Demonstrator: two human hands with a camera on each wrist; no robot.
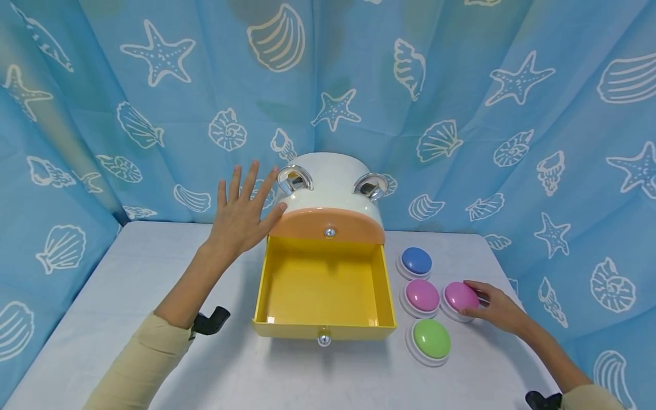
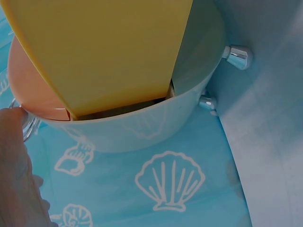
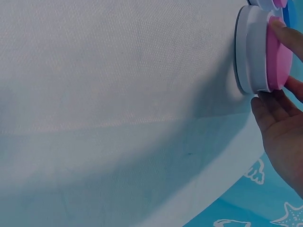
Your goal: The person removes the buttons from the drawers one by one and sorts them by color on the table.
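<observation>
Right hand (image 1: 494,308) grasps pink dome-shaped plastic button (image 1: 459,296), right of open yellow plastic drawer (image 1: 324,283); left hand (image 1: 241,212) released, fingers spread, beside the cabinet.

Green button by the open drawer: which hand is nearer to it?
Right. The right hand grips the outer pink button, just up and right of the green button; the left hand is raised beside the white box, across the yellow drawer.

We see our left hand (image 2: 16,165) at the frame's left edge, beside the white cabinet (image 2: 142,127). Its yellow drawer (image 2: 104,52) juts out above, against the shell-printed blue curtain (image 2: 170,184).
</observation>
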